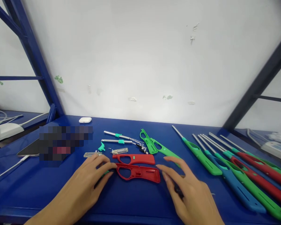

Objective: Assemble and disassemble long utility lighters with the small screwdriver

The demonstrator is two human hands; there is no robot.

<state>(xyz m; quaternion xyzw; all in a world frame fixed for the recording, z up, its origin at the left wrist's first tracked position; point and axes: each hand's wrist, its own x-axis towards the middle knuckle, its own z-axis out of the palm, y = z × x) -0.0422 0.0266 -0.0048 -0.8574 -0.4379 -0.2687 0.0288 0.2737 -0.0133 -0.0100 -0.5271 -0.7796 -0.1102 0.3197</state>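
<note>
Two red lighter casing halves lie side by side in front of me. The lower half [150, 174] shows its hollow inside; the upper half [144, 159] is just beyond it. My left hand [92, 175] has thumb and index finger pinched at the lower half's left end, with a bit of green showing beneath the fingers. By its right end is my right hand [188, 186], fingers apart and curved, the index fingertip close to the casing. A dark object [178, 191] shows under the right palm; whether it is held, I cannot tell.
Beyond are metal lighter tubes [117, 141], clear plastic parts [120, 151], a teal trigger [101, 146] and green casing halves [151, 145]. Several whole lighters [239, 184] lie at right. A phone [30, 149] with cable and a white earbud case [85, 120] are left.
</note>
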